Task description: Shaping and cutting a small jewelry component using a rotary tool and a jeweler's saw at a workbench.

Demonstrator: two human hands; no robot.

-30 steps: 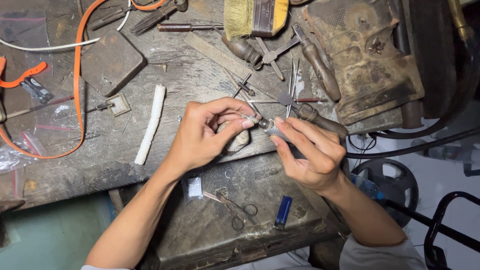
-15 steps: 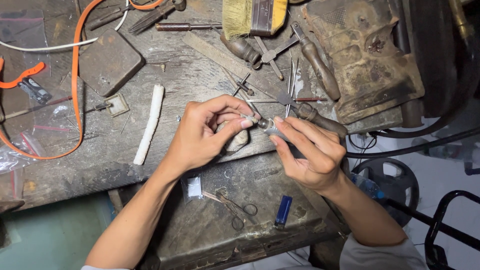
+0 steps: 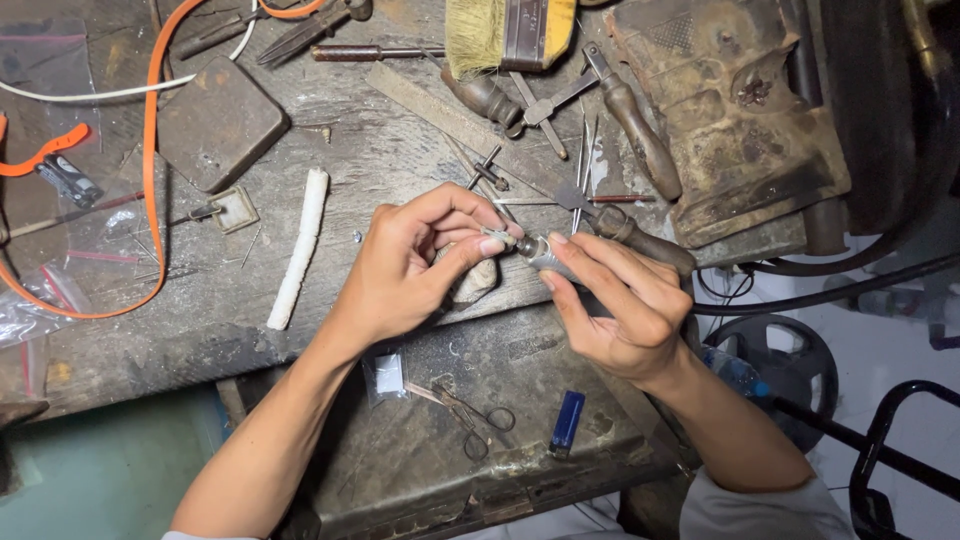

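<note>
My left hand (image 3: 415, 265) pinches a tiny metal piece (image 3: 500, 238) between thumb and forefinger over the edge of a worn wooden workbench (image 3: 200, 330). My right hand (image 3: 620, 300) grips a slim metal hand tool (image 3: 545, 258) whose tip meets that small piece. The two hands touch at the fingertips. A pale stone-like block (image 3: 475, 283) sits under my left fingers, partly hidden.
A white stick (image 3: 298, 250), a dark square block (image 3: 215, 125), an orange cord (image 3: 150, 170), a brush (image 3: 505, 35), wooden-handled tools (image 3: 640, 130) and a rusty vise (image 3: 740, 120) crowd the bench. Small scissors (image 3: 470, 415) and a blue lighter (image 3: 567, 422) lie on the lower shelf.
</note>
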